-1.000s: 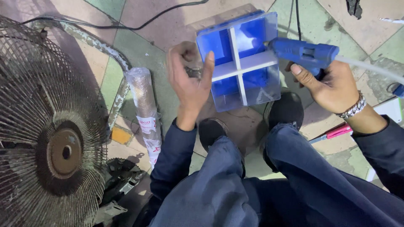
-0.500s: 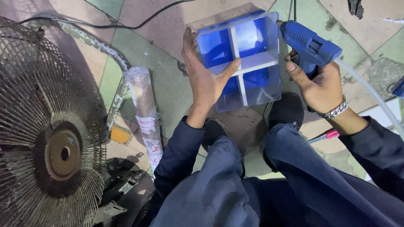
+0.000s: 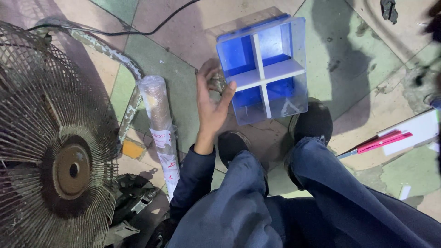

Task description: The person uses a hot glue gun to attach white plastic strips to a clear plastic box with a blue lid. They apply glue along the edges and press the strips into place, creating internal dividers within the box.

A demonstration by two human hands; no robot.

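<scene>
Far left: rusty fan, bent pipe beside it. Wrapped roll lying on floor just right of pipe. Left hand, grip loosely open, thumb against left edge of box. Box blue with white cross divider, on floor above shoes. Pink cutter far right. Right hand out of view.

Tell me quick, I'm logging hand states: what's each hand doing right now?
Left hand: open, fingers resting against the left side of the blue divided box.
Right hand: out of the picture, cannot be told.
</scene>
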